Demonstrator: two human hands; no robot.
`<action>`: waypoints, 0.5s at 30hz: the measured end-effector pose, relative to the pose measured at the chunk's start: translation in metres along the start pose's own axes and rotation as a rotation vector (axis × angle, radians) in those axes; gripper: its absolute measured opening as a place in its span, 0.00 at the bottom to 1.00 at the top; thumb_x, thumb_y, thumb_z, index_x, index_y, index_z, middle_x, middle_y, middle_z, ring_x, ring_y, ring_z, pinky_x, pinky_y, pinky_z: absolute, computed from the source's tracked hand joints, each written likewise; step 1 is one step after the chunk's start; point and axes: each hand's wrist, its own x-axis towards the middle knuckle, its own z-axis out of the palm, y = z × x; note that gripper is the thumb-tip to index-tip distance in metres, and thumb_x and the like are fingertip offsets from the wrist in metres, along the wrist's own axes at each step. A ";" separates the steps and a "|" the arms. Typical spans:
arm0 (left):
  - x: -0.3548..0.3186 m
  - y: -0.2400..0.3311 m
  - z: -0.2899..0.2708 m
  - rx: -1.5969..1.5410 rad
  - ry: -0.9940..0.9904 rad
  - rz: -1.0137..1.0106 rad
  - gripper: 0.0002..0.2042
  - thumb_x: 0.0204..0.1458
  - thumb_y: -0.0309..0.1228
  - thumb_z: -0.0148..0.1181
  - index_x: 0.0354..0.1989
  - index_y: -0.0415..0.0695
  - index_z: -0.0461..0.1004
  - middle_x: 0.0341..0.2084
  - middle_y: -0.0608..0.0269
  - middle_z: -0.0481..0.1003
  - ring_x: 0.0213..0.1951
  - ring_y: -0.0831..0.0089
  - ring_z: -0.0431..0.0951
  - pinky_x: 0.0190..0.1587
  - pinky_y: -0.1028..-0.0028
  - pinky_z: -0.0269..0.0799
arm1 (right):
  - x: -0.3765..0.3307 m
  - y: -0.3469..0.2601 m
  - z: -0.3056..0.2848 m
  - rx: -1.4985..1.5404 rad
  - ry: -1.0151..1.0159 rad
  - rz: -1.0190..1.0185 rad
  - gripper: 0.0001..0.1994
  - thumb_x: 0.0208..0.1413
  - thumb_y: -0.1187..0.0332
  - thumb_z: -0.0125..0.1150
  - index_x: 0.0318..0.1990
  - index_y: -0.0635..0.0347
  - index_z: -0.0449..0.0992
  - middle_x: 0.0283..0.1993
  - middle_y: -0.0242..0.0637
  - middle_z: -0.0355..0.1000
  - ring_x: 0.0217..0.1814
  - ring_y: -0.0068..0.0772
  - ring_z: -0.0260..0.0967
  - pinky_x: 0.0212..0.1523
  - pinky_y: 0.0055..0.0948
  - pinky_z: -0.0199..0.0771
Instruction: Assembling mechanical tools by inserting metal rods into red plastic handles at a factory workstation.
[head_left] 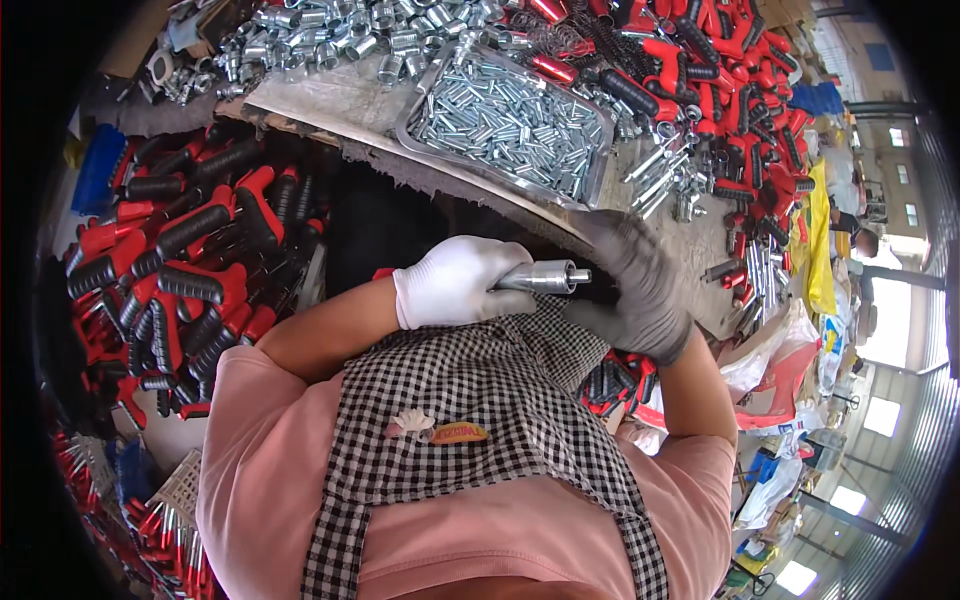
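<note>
My left hand (465, 278), in a white glove with grey fingertips, is closed around a silver metal cylinder (545, 277). The cylinder lies roughly level, and a thin stepped pin pokes out of its right end. Its left end is hidden in my palm. A bit of red shows behind my left wrist; I cannot make out whether it belongs to the held part. My right hand (645, 290), in a grey glove, is beside the pin end, its thumb apart from its motion-blurred fingers. I see nothing in it. Its fingers are near the table's front edge.
A clear tray (405, 125) of small metal pins stands on the worktable (330, 100). Behind it lie metal sleeves (390, 35). Red-and-black handles are heaped at the right (745, 100) and lower left (190, 230). Metal rods (660, 170) lie right of the tray.
</note>
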 end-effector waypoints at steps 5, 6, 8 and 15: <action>0.002 0.006 -0.004 -0.002 -0.035 -0.057 0.18 0.47 0.43 0.66 0.37 0.41 0.75 0.27 0.51 0.76 0.32 0.54 0.78 0.36 0.62 0.74 | -0.018 0.000 -0.003 0.240 -0.056 0.175 0.31 0.45 0.68 0.71 0.58 0.61 0.69 0.39 0.40 0.76 0.38 0.40 0.76 0.41 0.33 0.76; 0.002 0.005 -0.004 0.000 -0.039 -0.054 0.18 0.47 0.43 0.66 0.37 0.41 0.75 0.27 0.51 0.76 0.32 0.54 0.78 0.36 0.62 0.74 | -0.021 -0.006 -0.011 0.201 -0.171 0.397 0.33 0.40 0.70 0.73 0.58 0.61 0.70 0.40 0.41 0.76 0.39 0.42 0.76 0.41 0.34 0.77; 0.002 0.002 -0.002 0.001 0.004 -0.014 0.18 0.47 0.43 0.66 0.37 0.41 0.75 0.27 0.51 0.76 0.32 0.54 0.78 0.36 0.62 0.73 | -0.002 -0.012 -0.010 0.058 -0.059 0.168 0.32 0.42 0.69 0.71 0.58 0.62 0.70 0.36 0.41 0.76 0.34 0.40 0.76 0.38 0.33 0.77; 0.002 0.008 -0.002 0.013 -0.054 -0.069 0.18 0.47 0.44 0.66 0.36 0.40 0.75 0.27 0.51 0.76 0.32 0.53 0.78 0.36 0.61 0.73 | -0.015 -0.004 -0.009 0.103 -0.078 0.251 0.34 0.41 0.71 0.73 0.60 0.61 0.68 0.35 0.40 0.77 0.34 0.39 0.77 0.39 0.34 0.77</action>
